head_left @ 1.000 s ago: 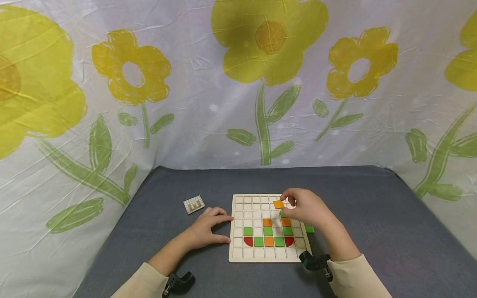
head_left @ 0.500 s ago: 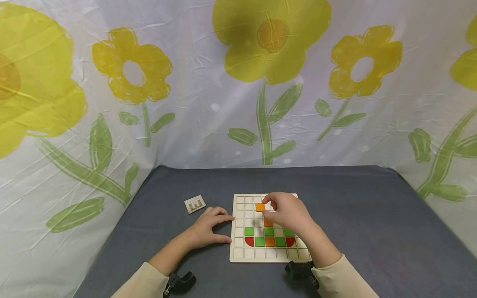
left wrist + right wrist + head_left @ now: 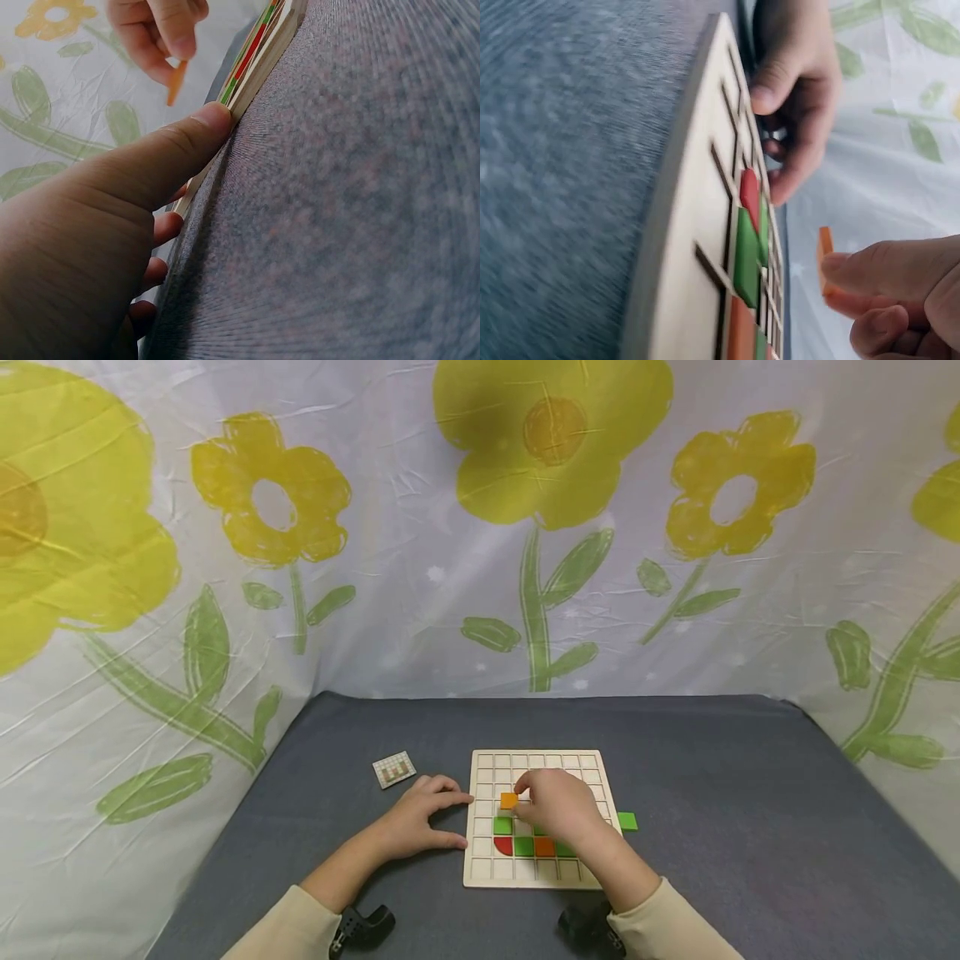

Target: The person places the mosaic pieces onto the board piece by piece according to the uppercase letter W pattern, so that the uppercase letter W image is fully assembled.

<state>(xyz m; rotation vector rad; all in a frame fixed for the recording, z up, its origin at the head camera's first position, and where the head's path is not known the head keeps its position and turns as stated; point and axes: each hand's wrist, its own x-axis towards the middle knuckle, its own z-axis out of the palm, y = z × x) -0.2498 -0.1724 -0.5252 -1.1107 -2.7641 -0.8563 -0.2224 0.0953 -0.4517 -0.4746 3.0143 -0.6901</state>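
Note:
My right hand (image 3: 558, 802) pinches an orange square tile (image 3: 508, 801) between thumb and fingers, over the left part of a pale wooden grid board (image 3: 483, 868). In the right wrist view this orange tile (image 3: 825, 251) is held apart from the board's surface. Thumb and fingertips of my left hand (image 3: 423, 818) touch the board's left edge, the fingers spread and not wrapped round it. Set in the grid are a red rounded piece (image 3: 503, 846), a green tile (image 3: 502, 825), another orange tile (image 3: 544, 847) and more green ones. My right hand and forearm hide several cells.
A small card (image 3: 393, 770) with a printed grid pattern lies beyond my left hand. At the board's right edge sits a loose green tile (image 3: 627, 821). Dark cloth (image 3: 712, 793) covers the table, and a flowered curtain (image 3: 405, 543) hangs behind it.
My right hand has carried the orange tile leftward across the board and nearer to me, from its far right area. The left hand stays at the board's edge.

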